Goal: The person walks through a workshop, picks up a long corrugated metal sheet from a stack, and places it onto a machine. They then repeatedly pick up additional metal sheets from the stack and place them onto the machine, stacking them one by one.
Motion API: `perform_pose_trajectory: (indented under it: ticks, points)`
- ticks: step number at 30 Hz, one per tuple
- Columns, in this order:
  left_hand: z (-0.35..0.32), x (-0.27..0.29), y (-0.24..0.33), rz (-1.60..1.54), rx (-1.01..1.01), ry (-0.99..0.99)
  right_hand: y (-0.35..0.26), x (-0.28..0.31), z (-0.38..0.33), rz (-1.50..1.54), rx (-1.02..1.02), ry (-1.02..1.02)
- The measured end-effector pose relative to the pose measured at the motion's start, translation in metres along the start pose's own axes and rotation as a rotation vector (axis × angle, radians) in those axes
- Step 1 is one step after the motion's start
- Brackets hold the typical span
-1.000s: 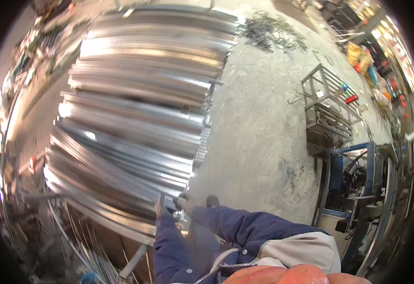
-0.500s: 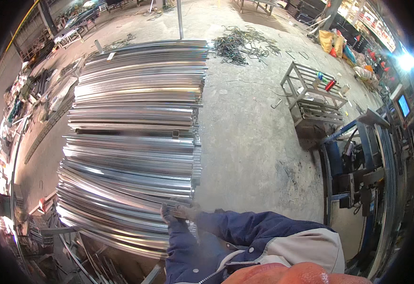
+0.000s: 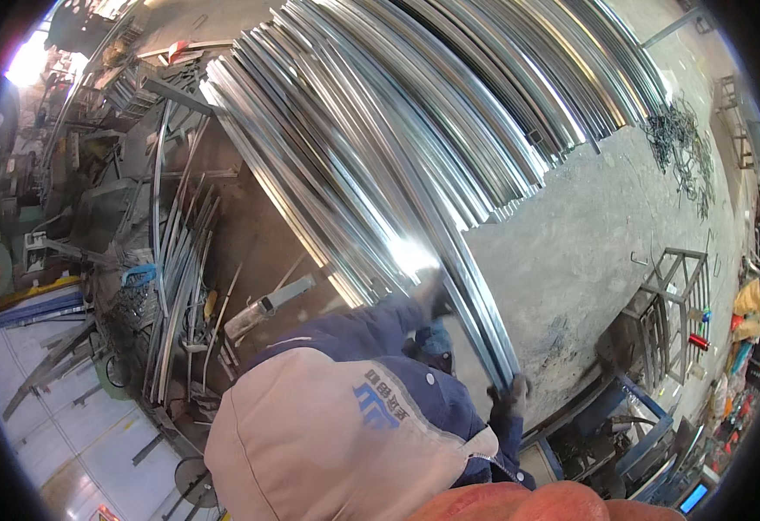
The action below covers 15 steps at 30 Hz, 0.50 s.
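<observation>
We see metal bars [image 3: 475,308] slanting from upper left to lower right; the right hand [image 3: 512,396] clasps their lower end; the left hand [image 3: 435,293], blurred, lies alongside farther up, grip unclear.

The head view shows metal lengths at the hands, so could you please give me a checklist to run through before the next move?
1. Right hand at the near end of the projecting metal lengths: ok, fingers lie around that end.
2. Left hand gripping them: cannot tell; it is blurred, beside the lengths.
3. Near ends level with the rest of the stack: not ok; the projecting lengths reach well past their neighbours.
4. Far ends lying free: cannot tell; they are hard to trace among the others.
5. Metal rack apart from the near end: ok, floor shows between them.
</observation>
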<state>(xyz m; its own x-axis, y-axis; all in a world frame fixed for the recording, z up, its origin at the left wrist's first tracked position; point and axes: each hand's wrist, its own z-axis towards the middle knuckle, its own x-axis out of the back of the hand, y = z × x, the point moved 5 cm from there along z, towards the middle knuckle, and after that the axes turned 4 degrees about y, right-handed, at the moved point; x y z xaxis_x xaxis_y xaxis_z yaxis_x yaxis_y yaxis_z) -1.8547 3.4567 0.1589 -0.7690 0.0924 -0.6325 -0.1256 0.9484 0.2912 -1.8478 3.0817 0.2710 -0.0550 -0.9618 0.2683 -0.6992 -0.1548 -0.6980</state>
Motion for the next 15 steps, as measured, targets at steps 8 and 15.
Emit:
perform_pose_trajectory:
  ticks: [8,15]
  points:
    - [0.055,0.008,0.111,-0.023,-0.236,-0.024,0.035,0.101,-0.077,-0.299,0.117,0.172]
    - [0.057,-0.051,0.102,0.181,-0.222,-0.272,0.010,0.110,-0.091,0.068,0.073,0.017]
